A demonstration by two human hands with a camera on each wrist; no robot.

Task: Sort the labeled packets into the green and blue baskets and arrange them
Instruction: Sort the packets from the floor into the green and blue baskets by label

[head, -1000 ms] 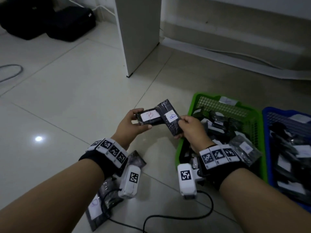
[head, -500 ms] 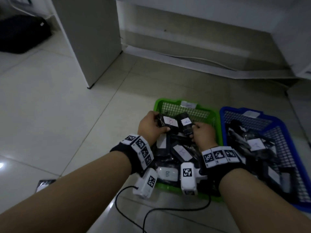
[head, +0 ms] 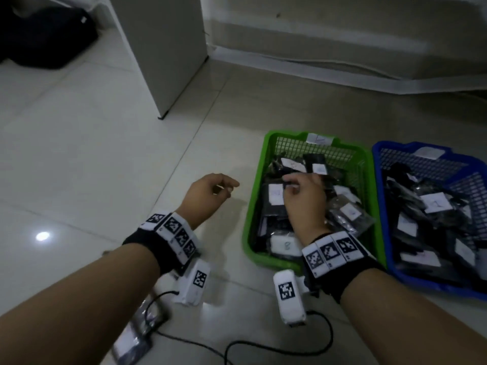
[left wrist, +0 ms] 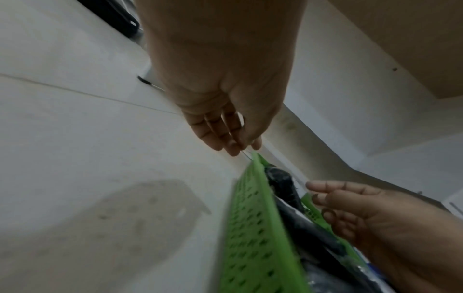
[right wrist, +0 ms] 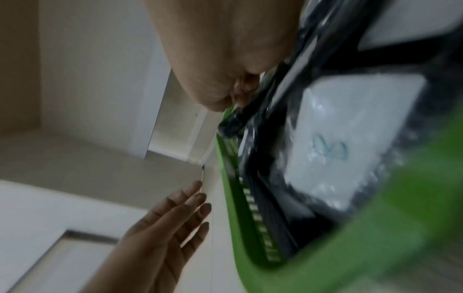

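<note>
Glossy dark packets (head: 347, 214) in perforated green basket (head: 253, 219)

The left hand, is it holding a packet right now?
No. The left hand hangs empty over the floor beside the green basket, fingers relaxed, with no packet in it.

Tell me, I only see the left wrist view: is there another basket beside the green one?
Observer: Yes, a blue plastic mesh basket sits just right of the green plastic mesh basket.
Operator: Do the packets carry labels?
Observer: Yes, the black plastic packets bear white handwritten labels.
Operator: Any left outside?
Observer: One labelled packet lies on the floor tiles beside the left forearm.
</note>
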